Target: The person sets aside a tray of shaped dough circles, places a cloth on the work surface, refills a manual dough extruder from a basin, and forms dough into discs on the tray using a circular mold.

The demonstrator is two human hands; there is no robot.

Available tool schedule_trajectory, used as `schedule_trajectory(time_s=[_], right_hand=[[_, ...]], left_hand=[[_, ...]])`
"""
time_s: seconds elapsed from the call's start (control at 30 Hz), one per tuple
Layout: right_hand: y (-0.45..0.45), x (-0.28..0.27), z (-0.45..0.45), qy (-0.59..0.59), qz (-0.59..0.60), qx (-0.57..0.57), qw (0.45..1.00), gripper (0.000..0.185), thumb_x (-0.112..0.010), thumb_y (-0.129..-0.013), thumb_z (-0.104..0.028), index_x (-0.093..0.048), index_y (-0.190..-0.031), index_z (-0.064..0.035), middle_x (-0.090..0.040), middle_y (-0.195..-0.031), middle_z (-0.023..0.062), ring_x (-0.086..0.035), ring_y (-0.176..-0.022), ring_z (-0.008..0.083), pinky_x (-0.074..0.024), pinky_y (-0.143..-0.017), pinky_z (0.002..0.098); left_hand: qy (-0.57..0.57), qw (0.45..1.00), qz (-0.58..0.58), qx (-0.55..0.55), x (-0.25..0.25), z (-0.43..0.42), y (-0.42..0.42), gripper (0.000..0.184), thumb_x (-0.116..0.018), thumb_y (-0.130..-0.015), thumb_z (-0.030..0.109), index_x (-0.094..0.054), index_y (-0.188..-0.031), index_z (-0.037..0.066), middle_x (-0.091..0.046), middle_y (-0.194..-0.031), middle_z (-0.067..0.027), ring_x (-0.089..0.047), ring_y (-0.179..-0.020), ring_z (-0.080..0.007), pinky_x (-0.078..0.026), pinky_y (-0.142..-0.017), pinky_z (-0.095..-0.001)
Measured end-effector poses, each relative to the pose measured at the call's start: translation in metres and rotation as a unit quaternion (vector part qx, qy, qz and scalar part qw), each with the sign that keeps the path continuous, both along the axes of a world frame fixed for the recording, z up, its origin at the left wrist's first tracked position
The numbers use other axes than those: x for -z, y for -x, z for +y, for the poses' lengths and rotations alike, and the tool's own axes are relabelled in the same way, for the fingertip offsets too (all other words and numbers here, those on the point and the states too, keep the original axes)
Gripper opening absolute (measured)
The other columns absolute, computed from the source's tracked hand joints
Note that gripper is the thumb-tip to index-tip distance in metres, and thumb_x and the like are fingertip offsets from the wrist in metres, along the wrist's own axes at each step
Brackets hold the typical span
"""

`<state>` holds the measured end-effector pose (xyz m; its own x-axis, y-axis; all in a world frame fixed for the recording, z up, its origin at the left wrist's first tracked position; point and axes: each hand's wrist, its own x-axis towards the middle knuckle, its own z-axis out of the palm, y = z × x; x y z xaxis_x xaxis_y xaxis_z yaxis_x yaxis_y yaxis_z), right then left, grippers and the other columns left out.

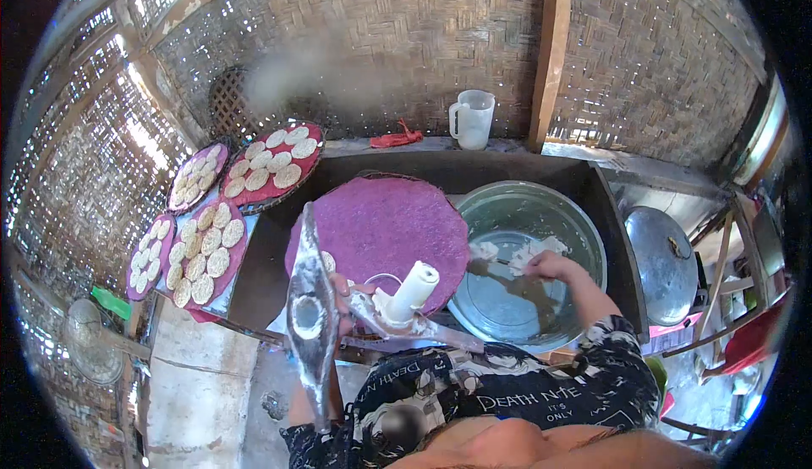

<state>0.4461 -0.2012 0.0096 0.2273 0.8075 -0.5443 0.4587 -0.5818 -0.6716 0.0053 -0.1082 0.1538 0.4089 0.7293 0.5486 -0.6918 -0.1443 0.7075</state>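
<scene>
My left hand [344, 298] is wrapped round a hand press in two parts, held over the front of a round purple tray [381, 215]. One part is a long flour-dusted wooden bar [309, 317] with a round cup in its middle. The other part [410, 296] has a white cylinder standing up from a wooden handle. A pale round cake [328, 262] shows partly behind the bar, on the tray. Inside a large green-grey basin [529, 325], my right hand [551, 266] has its fingers closed on white dough [526, 256]. More dough bits lie beside it in the basin.
Several round trays [275, 160] of pale flat cakes stand at the left. A dark trough [254, 283] surrounds the purple tray and basin. On the back ledge are a plastic jug [472, 120] and a red bag [396, 137]. A lidded metal pot [660, 266] stands at the right.
</scene>
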Motion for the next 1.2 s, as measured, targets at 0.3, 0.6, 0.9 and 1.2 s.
schedule_trajectory(time_s=[0.3, 0.6, 0.9, 1.2], right_hand=[[-0.001, -0.235, -0.084, -0.101, -0.052, -0.207, 0.972, 0.031, -0.055, -0.084, -0.030, -0.059, -0.078, -0.0007, -0.052, -0.062, -0.0021, -0.044, -0.056, 0.0069, -0.0349, -0.049, 0.0228], [0.046, -0.331, -0.090, -0.151, -0.240, -0.355, 0.891, 0.029, -0.051, -0.087, -0.029, -0.063, -0.087, -0.0035, -0.059, -0.067, 0.0115, -0.055, -0.060, 0.0160, -0.0428, -0.058, 0.0308], [0.138, -0.329, -0.048, -0.322, -0.628, -0.378, 0.599, 0.013, -0.059, -0.068, -0.018, -0.051, -0.072, -0.0084, -0.054, -0.064, 0.0050, -0.056, -0.062, 0.0217, -0.0420, -0.056, 0.0353], [0.116, -0.323, -0.074, -0.501, -0.609, -0.270, 0.553, 0.013, -0.061, -0.060, -0.014, -0.052, -0.067, -0.0104, -0.047, -0.057, 0.0015, -0.052, -0.057, 0.0219, -0.0409, -0.050, 0.0354]], left_hand=[[0.205, 0.951, 0.177, 0.150, 0.034, 0.040, -0.117, 0.041, -0.057, -0.076, 0.033, -0.052, -0.104, 0.003, -0.060, -0.093, -0.0098, -0.060, -0.082, -0.0187, -0.051, -0.071, -0.0330], [-0.227, 0.927, 0.299, -0.008, 0.022, 0.008, -0.189, 0.063, -0.075, -0.059, 0.028, -0.048, -0.109, 0.001, -0.058, -0.102, -0.0190, -0.056, -0.095, -0.0338, -0.044, -0.081, -0.0372], [-0.269, 0.868, 0.407, -0.090, 0.015, 0.007, -0.193, 0.055, -0.073, -0.063, 0.028, -0.051, -0.108, 0.004, -0.060, -0.099, -0.0172, -0.057, -0.093, -0.0323, -0.044, -0.079, -0.0381], [0.095, 0.960, 0.229, 0.129, 0.042, 0.043, -0.203, 0.027, -0.052, -0.083, 0.009, -0.054, -0.108, 0.002, -0.061, -0.098, -0.0076, -0.058, -0.087, -0.0141, -0.049, -0.074, -0.0288]])
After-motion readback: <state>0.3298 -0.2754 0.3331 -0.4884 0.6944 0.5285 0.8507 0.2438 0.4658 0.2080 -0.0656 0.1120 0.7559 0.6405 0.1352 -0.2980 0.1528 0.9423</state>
